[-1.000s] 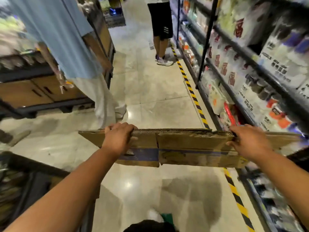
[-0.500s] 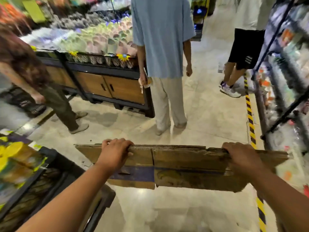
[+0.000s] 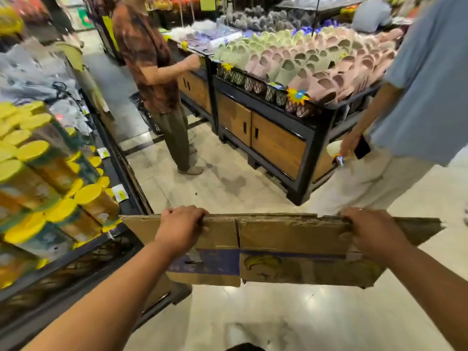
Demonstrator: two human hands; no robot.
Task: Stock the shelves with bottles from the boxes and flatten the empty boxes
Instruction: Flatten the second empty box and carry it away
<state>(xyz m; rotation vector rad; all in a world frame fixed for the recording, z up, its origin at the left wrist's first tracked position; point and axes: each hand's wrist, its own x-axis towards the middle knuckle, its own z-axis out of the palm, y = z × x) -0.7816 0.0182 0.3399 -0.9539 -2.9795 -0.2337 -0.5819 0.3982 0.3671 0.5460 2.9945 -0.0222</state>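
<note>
- Two hands carry the flattened box (image 3: 291,249). The left hand (image 3: 181,225) and the right hand (image 3: 372,230) each grip its top edge, with fingers (image 3: 174,211) curled over the far side and thumbs pressed on the near face.
- The box hangs upright in the air above the floor (image 3: 278,320), resting on nothing. Its left end is just beside the front corner of the shelf (image 3: 121,231) of yellow-lidded containers (image 3: 33,153).
- The flattening looks done. The step in hand seems to be carrying the cardboard off to set it down.
- A wide grip, one hand toward each end as now, should stop the long sheet from swinging or folding at its middle seam.
- The left end needs watching at the shelf corner. The right end points toward a person in a blue shirt (image 3: 430,84) standing near.
- Drawing the sheet in toward the body and turning it edge-on would make passing through the aisle safer.
</note>
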